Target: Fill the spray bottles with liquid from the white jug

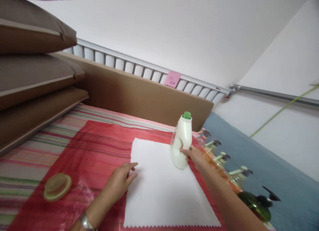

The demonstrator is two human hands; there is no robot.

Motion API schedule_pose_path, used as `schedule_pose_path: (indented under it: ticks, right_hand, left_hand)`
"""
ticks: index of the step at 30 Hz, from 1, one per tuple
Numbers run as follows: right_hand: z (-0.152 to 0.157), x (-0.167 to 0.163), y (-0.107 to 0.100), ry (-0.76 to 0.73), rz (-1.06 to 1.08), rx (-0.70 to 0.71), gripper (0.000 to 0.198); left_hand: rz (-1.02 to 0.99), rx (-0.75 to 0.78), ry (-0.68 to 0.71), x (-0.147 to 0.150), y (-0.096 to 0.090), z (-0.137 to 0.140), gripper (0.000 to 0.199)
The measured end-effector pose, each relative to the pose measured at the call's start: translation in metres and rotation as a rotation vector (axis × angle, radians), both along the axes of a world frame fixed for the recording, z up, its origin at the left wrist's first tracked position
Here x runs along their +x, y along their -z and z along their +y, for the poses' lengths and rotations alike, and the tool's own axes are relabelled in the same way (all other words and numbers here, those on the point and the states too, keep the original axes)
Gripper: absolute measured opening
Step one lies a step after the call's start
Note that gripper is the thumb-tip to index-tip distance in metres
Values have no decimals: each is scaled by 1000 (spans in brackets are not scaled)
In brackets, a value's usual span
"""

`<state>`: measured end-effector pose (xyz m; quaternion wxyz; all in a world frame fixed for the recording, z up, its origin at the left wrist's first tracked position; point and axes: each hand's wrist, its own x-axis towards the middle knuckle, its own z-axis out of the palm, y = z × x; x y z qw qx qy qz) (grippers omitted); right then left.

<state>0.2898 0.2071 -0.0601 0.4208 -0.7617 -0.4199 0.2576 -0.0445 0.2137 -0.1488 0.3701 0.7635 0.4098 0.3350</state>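
A white detergent jug (183, 134) with a green pouring spout and no cap stands, slightly tilted in view, at the far right part of a white zigzag-edged cloth (161, 187). My right hand (191, 155) grips it by the handle, with the thumb and fingers around the side. Over the cloth's left edge hovers my left hand (124, 176), its fingers apart and holding nothing. Farther left, a round yellowish-green cap (57, 187) rests on the red plastic sheet (104, 138).
Pump bottles (240, 174) line the right side, with a dark green pump bottle (256, 204) nearest. A cardboard panel (139, 86) stands behind, before a white radiator (119, 63) bearing a pink note (172, 78). Stacked brown cushioned boards (37, 71) rise at left.
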Motion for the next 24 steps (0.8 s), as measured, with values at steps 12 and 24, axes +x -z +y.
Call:
schedule_pose_path:
  ticks: [12,24]
  right_hand:
    - [-94,-171,30,63,121,224,41]
    - [-111,-204,116,-94,134,411,58]
  left_hand:
    - [-234,-88,99,4,-26,-28,38]
    - [-319,-90,205,24,-19,-51,38]
